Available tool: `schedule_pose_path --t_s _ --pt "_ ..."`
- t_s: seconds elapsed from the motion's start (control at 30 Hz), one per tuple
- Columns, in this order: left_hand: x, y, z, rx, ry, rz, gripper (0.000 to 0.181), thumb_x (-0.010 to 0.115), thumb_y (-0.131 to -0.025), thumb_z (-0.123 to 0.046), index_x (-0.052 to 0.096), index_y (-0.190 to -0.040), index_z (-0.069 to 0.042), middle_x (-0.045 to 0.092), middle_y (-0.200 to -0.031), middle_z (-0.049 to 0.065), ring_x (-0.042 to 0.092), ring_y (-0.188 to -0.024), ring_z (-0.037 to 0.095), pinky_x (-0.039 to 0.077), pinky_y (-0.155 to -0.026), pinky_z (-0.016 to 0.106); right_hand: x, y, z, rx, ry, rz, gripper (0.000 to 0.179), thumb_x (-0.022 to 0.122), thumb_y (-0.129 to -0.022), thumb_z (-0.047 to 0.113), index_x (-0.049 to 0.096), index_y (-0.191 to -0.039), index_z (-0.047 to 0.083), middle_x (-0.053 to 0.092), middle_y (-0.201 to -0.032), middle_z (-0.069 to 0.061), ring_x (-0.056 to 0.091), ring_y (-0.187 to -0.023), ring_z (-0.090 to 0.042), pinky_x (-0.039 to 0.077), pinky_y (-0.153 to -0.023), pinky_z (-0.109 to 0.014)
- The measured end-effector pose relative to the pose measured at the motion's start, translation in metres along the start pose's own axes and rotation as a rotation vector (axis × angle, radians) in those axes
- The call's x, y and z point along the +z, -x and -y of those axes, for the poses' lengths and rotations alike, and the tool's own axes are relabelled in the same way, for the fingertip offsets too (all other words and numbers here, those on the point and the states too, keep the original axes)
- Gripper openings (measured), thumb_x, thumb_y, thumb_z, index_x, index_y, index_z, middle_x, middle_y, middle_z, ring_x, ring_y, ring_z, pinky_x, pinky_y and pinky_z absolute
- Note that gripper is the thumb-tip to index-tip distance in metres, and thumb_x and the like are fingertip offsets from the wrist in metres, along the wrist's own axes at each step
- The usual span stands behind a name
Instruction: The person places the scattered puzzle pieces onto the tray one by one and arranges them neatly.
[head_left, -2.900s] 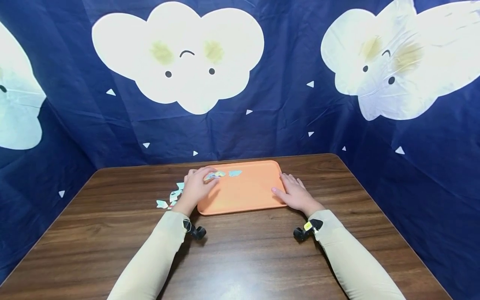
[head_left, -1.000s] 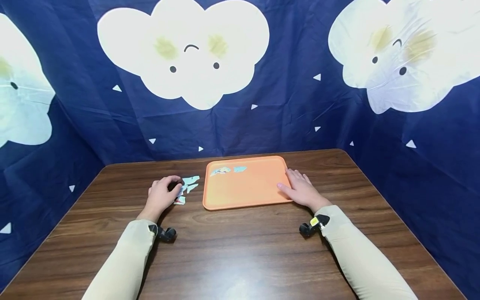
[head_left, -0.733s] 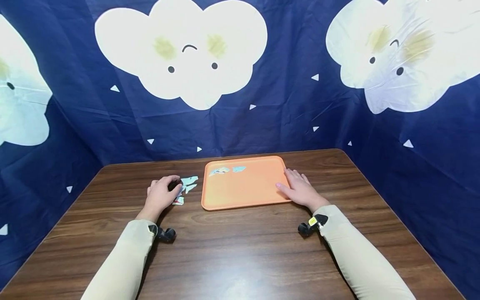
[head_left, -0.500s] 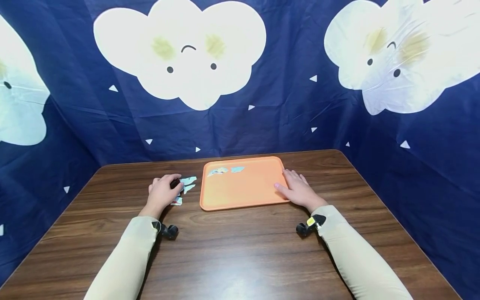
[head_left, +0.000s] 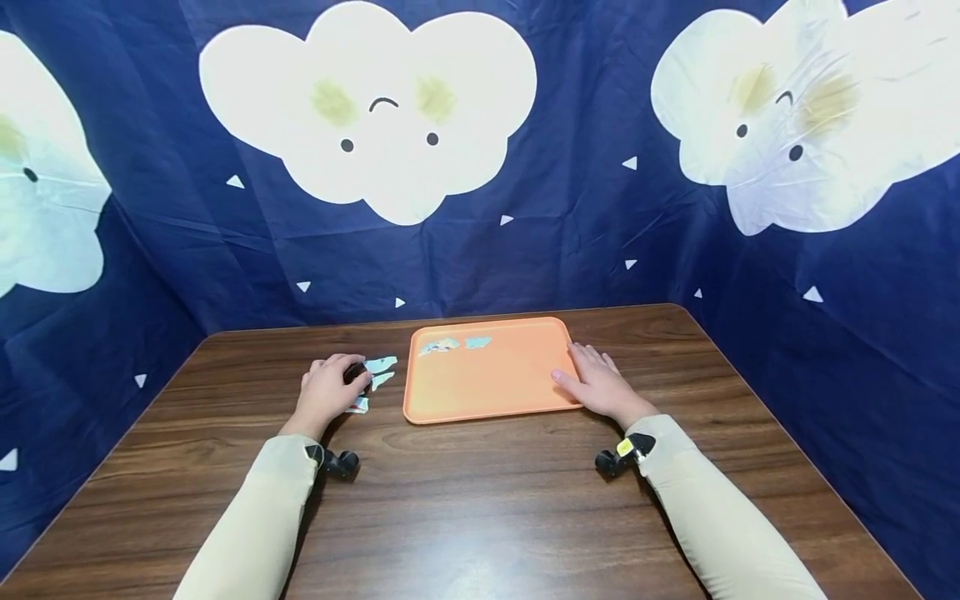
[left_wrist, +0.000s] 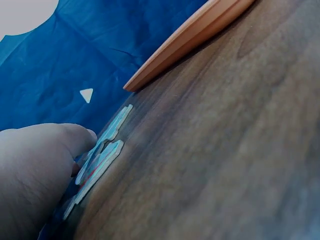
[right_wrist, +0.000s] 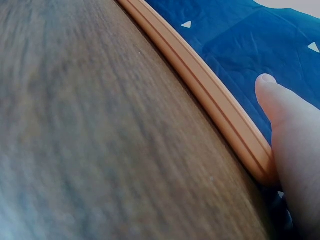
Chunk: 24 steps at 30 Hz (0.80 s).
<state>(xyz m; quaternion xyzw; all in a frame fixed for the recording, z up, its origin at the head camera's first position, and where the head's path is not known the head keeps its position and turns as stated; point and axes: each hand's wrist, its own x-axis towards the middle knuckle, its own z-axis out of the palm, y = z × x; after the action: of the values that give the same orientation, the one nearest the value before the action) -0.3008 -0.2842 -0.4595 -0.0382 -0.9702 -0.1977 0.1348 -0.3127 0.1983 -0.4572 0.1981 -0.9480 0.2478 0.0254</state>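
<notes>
My left hand point(head_left: 327, 387) is over a loose cluster of light-blue puzzle pieces left of the tray, thumb and index finger apart. Its palm and fingers hide part of the cluster. One pale piece point(head_left: 381, 364) shows beyond the fingertips, and a red-marked piece point(left_wrist: 100, 165) lies beside the thumb point(left_wrist: 80, 139). My right hand point(head_left: 600, 386) rests at the right edge of the orange tray point(head_left: 487, 383), thumb over the rim and the other fingers extended along the outside. In the tray's far left part lie a multicoloured piece point(head_left: 438, 346) and, to its right, a blue piece point(head_left: 477, 342).
The tray lies on a brown wood-grain table point(head_left: 465, 500) towards its far edge. A dark blue curtain point(head_left: 465, 267) with white clouds stands behind the table and along both sides. A small black camera sits on each wrist.
My left hand has moved from the multicoloured piece on the tray back to the loose pieces at the left, and lately shifts only slightly there. The right hand has stayed at the tray's edge.
</notes>
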Motion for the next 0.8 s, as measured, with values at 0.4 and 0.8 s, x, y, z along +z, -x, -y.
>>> schedule_pose_path --t_s 0.4,0.8 --pt "-0.006 0.010 0.002 0.084 -0.011 -0.019 0.046 0.067 -0.092 -0.035 0.066 -0.127 -0.005 0.060 -0.135 0.020 0.051 -0.118 0.045 0.038 -0.099 0.062 0.001 -0.001 -0.002 -0.007 0.007 -0.002 0.083 0.044 -0.103 0.055 0.027 -0.156 -0.006 0.029 -0.160 -0.026 0.020 -0.150 -0.045 0.008 -0.120 -0.061" --pt "-0.007 0.015 0.004 0.075 -0.042 0.007 0.045 0.067 -0.092 -0.034 0.066 -0.127 -0.006 0.058 -0.135 0.020 0.049 -0.121 0.045 0.037 -0.100 0.063 0.002 -0.002 -0.003 -0.007 0.014 -0.005 0.083 0.043 -0.103 0.056 0.027 -0.156 -0.006 0.029 -0.160 -0.027 0.020 -0.150 -0.044 0.008 -0.120 -0.061"
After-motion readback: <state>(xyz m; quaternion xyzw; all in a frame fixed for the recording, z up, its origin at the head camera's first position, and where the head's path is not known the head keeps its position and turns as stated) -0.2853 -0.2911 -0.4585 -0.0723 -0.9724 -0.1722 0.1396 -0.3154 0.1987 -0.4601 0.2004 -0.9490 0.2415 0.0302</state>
